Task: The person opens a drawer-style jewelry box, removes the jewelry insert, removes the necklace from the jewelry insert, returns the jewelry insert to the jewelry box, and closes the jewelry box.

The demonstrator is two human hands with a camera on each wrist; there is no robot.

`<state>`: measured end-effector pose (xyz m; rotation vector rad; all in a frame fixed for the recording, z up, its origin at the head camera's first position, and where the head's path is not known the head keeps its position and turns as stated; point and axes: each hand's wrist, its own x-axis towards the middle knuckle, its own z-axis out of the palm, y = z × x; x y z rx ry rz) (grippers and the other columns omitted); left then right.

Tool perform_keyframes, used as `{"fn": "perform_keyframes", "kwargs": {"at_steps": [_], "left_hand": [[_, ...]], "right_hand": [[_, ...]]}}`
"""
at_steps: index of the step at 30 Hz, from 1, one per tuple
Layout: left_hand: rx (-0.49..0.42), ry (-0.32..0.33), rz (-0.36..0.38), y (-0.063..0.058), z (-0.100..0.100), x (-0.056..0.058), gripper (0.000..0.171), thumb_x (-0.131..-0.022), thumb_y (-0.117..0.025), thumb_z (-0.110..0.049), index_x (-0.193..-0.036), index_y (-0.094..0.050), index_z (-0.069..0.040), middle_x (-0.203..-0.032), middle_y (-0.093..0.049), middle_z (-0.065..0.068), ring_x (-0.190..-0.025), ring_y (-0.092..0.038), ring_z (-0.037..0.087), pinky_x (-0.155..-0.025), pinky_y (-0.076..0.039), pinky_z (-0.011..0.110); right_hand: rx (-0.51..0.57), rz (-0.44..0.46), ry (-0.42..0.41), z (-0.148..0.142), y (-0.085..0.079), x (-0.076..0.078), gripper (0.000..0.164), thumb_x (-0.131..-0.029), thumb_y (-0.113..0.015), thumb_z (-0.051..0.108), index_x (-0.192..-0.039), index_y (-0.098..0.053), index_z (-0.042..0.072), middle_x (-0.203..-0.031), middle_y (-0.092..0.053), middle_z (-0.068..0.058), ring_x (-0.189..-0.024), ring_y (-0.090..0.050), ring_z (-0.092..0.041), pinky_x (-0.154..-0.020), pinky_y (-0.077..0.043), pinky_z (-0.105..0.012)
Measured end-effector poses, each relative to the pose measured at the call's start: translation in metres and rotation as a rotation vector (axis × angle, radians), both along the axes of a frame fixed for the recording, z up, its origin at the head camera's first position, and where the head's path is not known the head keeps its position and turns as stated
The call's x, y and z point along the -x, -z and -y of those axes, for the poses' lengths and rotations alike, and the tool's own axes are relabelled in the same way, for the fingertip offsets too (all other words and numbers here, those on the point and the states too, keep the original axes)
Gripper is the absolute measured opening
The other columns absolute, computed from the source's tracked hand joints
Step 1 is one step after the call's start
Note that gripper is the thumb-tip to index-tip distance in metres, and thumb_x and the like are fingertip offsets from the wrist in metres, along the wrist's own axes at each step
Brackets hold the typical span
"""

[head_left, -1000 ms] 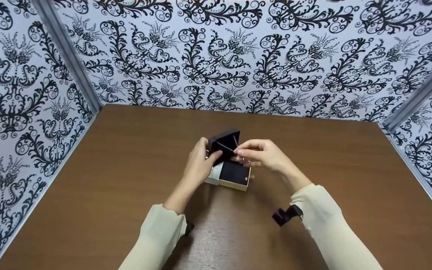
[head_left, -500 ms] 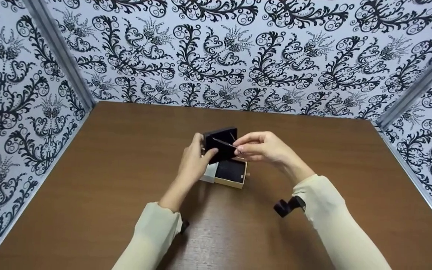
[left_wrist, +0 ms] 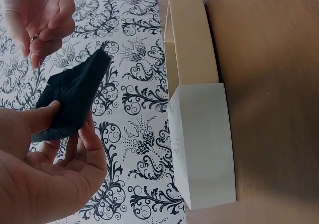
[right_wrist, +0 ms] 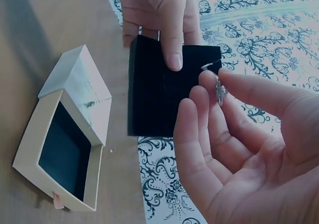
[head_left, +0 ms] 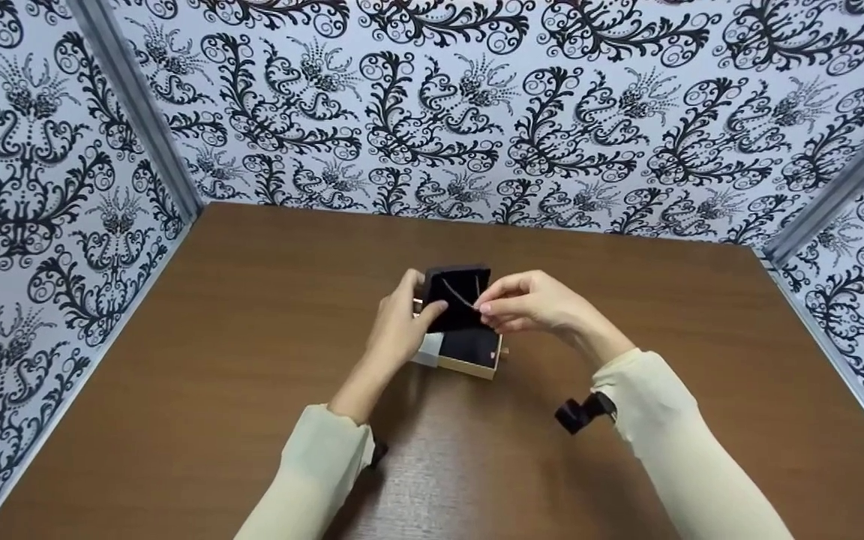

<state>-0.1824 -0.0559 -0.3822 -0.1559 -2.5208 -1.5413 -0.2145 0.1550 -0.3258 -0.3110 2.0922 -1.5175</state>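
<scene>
My left hand (head_left: 394, 324) holds a black jewelry insert pad (head_left: 463, 319) by its left side, thumb on the face and fingers behind. A thin silvery necklace (head_left: 457, 294) runs down across the pad from its upper edge. My right hand (head_left: 541, 306) pinches the necklace between thumb and fingertips. In the right wrist view a small silvery pendant (right_wrist: 219, 91) shows at those fingertips, in front of the pad (right_wrist: 149, 97). Seen in the left wrist view, the pad (left_wrist: 75, 97) is tilted, clear above the box.
Below the hands a gift box lies on the brown table (head_left: 267, 360). Its cream drawer (right_wrist: 30, 147) is pulled partway from a whitish sleeve (right_wrist: 79, 79), with black lining inside and a small pinkish pull tab (right_wrist: 58, 200). Patterned walls (head_left: 462, 112) stand behind and at the sides.
The pad has been turned to face the head camera more squarely, and the necklace hangs in a clearer V. Both hands keep their holds; the box stays put.
</scene>
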Motion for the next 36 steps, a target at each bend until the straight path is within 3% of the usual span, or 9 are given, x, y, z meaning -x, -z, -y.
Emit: {"fn": "perform_keyframes", "kwargs": {"at_steps": [7, 17, 24, 36], "left_hand": [[0.02, 0.009, -0.011, 0.006, 0.001, 0.001, 0.023, -0.093, -0.069, -0.013, -0.113, -0.058, -0.007, -0.11, -0.076, 0.011, -0.101, -0.069, 0.024, -0.088, -0.051, 0.042], [0.073, 0.075, -0.026, 0.013, -0.007, -0.003, 0.024, -0.091, -0.069, -0.009, -0.113, -0.061, -0.005, -0.107, -0.075, 0.013, -0.098, -0.071, 0.027, -0.089, -0.053, 0.045], [0.14, 0.086, -0.034, 0.017, -0.01, -0.004, 0.024, -0.09, -0.07, -0.011, -0.113, -0.064, -0.008, -0.103, -0.076, 0.012, -0.097, -0.071, 0.026, -0.084, -0.054, 0.045], [0.133, 0.138, -0.031, 0.017, -0.013, -0.004, 0.02, -0.091, -0.069, -0.009, -0.111, -0.065, -0.006, -0.104, -0.076, 0.013, -0.099, -0.072, 0.027, -0.085, -0.054, 0.046]], "right_hand": [[0.036, 0.044, 0.012, 0.003, -0.002, 0.001, 0.005, -0.094, -0.066, 0.01, -0.096, -0.071, 0.01, -0.08, -0.072, 0.002, -0.074, -0.069, -0.01, -0.076, -0.06, -0.025], [0.215, 0.088, 0.047, 0.012, -0.005, 0.004, 0.015, -0.099, -0.057, 0.008, -0.091, -0.068, 0.013, -0.081, -0.073, 0.0, -0.076, -0.071, -0.011, -0.076, -0.06, -0.024], [0.257, 0.107, 0.09, 0.018, -0.004, 0.006, 0.01, -0.099, -0.058, 0.009, -0.096, -0.068, 0.007, -0.086, -0.075, -0.003, -0.078, -0.072, -0.011, -0.077, -0.06, -0.022], [0.311, 0.122, 0.153, 0.019, -0.009, 0.009, 0.015, -0.1, -0.057, 0.007, -0.091, -0.069, 0.011, -0.087, -0.076, -0.001, -0.076, -0.071, -0.01, -0.076, -0.06, -0.022]]}}
